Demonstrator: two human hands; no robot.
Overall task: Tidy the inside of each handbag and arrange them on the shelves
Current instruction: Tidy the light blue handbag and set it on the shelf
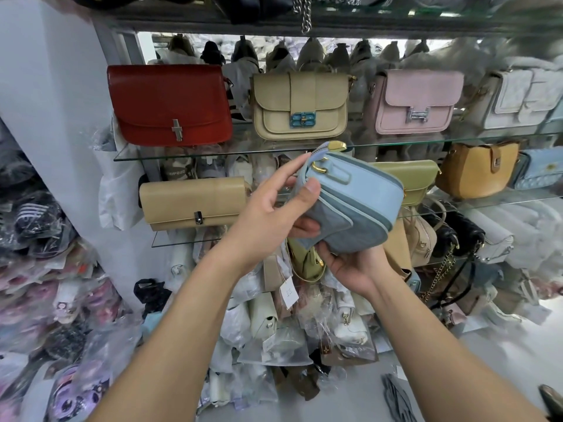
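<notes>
I hold a small light-blue handbag (350,205) with gold hardware in front of the glass shelves, tilted with its top end up and to the left. My left hand (274,205) grips its left end, thumb on the front and fingers curled behind. From below, my right hand (350,263) cups the lower edge of the bag. The upper glass shelf (213,153) carries a red bag (170,105), a beige bag (300,106), a pink bag (416,102) and a white bag (524,99). One shelf down stand a long beige clutch (195,202), a green bag (417,181) and a mustard bag (478,170).
A pale-blue quilted bag (539,172) sits at the far right of the lower shelf. Bags wrapped in plastic (292,336) are heaped on the floor under the shelves. More wrapped goods (45,269) pile up on the left. A black chain-strap bag (457,236) stands lower right.
</notes>
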